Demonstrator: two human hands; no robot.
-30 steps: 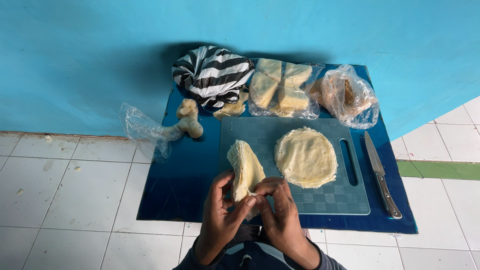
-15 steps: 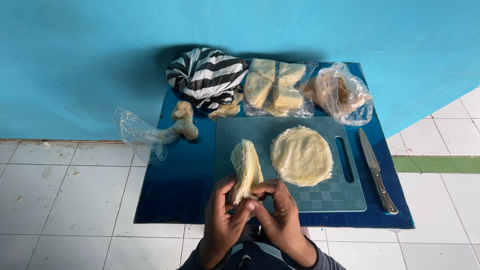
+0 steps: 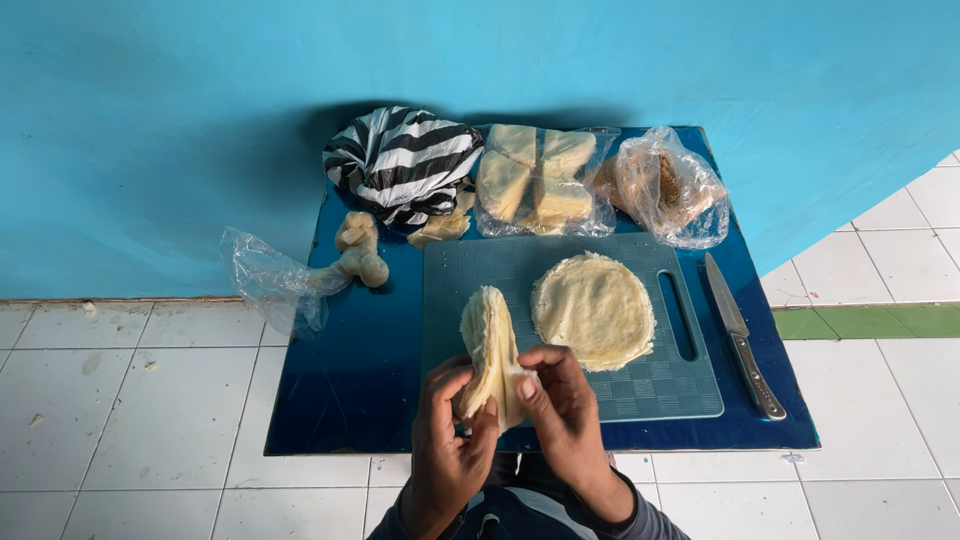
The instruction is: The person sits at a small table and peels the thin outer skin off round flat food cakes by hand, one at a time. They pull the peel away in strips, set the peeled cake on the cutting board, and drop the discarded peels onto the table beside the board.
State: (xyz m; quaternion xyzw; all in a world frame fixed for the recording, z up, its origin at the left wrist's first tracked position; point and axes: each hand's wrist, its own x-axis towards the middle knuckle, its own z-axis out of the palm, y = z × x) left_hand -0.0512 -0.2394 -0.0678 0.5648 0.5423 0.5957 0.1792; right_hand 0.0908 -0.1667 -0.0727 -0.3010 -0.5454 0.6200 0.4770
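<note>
Slightly raised, both hands (image 3: 505,410) grip folded flatbread (image 3: 487,350) — round flatbread (image 3: 593,310), knife (image 3: 740,335) beside.

Bright, even daylight, pic sharp w/ no blur to speak of. Dark soft shadow on the blue wall (image 3: 200,120) behind the striped bag (image 3: 400,160); faint sheen on the glossy blue board (image 3: 330,400) & clear plastic bags (image 3: 665,185). Floor tile lines bow slightly twd the edges.

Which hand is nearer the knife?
Right. The right hand is left of the knife, across the cutting board; the left hand is farther left.
</note>
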